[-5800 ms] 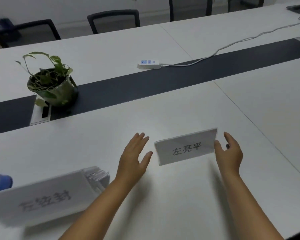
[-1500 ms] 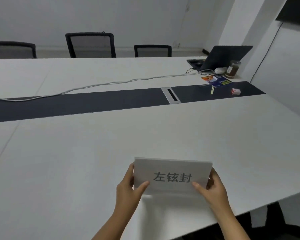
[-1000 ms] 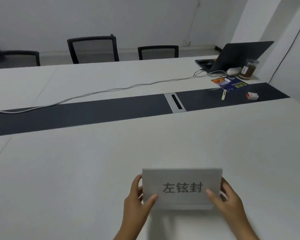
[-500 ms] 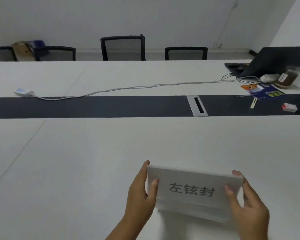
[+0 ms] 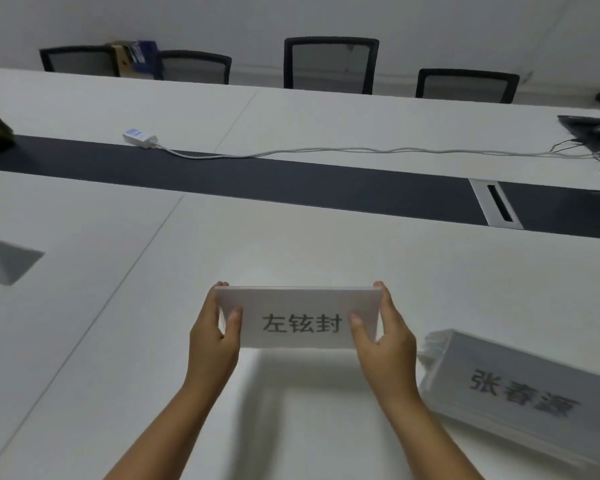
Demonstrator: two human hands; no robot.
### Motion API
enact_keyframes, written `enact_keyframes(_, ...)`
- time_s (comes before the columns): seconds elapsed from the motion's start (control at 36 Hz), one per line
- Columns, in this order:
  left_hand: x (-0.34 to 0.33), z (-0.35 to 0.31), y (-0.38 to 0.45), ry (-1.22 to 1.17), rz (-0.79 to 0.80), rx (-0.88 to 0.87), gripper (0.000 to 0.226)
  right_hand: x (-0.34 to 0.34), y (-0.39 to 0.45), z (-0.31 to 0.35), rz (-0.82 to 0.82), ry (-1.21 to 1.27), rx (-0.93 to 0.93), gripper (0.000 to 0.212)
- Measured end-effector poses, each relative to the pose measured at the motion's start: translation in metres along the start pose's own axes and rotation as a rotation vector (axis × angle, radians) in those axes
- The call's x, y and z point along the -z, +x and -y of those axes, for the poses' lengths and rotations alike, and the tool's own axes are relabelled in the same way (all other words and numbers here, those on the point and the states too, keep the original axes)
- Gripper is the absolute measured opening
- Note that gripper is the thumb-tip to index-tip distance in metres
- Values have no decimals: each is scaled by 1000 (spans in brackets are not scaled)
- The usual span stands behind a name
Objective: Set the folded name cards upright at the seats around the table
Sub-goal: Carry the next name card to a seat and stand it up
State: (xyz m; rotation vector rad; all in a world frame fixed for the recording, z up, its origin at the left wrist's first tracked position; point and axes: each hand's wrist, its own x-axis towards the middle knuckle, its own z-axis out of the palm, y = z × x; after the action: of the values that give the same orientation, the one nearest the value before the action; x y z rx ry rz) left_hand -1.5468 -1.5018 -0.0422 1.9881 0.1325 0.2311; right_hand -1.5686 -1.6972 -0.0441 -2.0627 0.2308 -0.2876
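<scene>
Name card (image 5: 300, 318) upright between 2 hands — left hand (image 5: 212, 336) and right hand (image 5: 386, 336) pinching its ends.

We see the name card (image 5: 302, 318) before us on the desk (image 5: 361, 258), between our left hand (image 5: 212, 336) and right hand (image 5: 385, 336). A stack of cards (image 5: 520, 389) lies to its right, another card (image 5: 4, 261) far left. Behind runs a cable (image 5: 326, 152) from a power strip (image 5: 140, 137), chairs (image 5: 330, 62) beyond.
</scene>
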Motion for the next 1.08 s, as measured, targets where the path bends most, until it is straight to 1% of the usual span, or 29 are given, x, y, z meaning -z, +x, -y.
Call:
enact_keyframes(0.11, 15, 39, 20, 81, 60, 34, 42, -49, -2, -18, 34, -27, -103, 57)
enact_keyframes(0.17, 17, 56, 30, 116, 113, 51, 48, -65, -3, -26, 26, -65, -125, 57)
enact_keyframes(0.22, 16, 69, 41, 141, 160, 69, 60, -78, -3, -33, -4, -105, -135, 57)
enact_keyframes(0.28, 14, 76, 52, 163, 199, 66, 66, -87, 0, -37, -40, -113, -166, 57)
enact_keyframes(0.47, -1, 90, 82, 147, 270, 53, 64, -102, 18, -43, -143, -33, -219, 55)
enact_keyframes(0.56, -8, 98, 91, 164, 274, 50, 65, -106, 27, -48, -166, 45, -264, 56)
enact_keyframes(0.61, -12, 100, 97, 185, 255, 42, 61, -108, 34, -51, -173, 65, -282, 55)
enact_keyframes(0.72, -18, 105, 102, 193, 235, 29, 50, -113, 51, -55, -166, 19, -268, 60)
enact_keyframes(0.78, -19, 109, 102, 193, 236, 4, 47, -116, 56, -58, -165, 7, -274, 59)
enact_keyframes(0.92, -24, 112, 104, 179, 199, 12, 45, -123, 56, -68, -171, 28, -295, 56)
enact_keyframes(1.08, -34, 105, 105, 201, 232, 3, 46, -114, 67, -74, -257, 11, -310, 49)
